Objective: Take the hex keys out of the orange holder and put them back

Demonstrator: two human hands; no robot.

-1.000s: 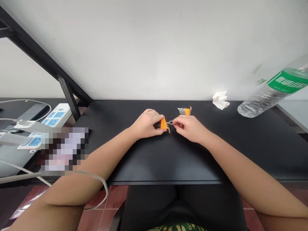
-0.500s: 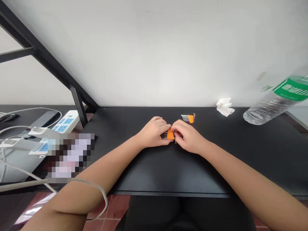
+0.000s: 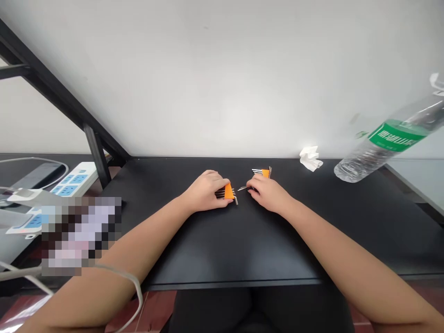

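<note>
My left hand is closed on a set of hex keys in an orange holder, resting on the black table. My right hand pinches a single thin hex key just right of the holder, its tip pointing toward it. A second orange holder with hex keys lies on the table just behind my right hand, untouched.
A crumpled white tissue lies at the back right. A clear plastic water bottle with a green label stands further right. White power strips and cables sit left, beside a black metal frame.
Half a second ago both hands were pressed together over the orange holder. Now my right hand has moved apart to the right with a single hex key pinched in it.
</note>
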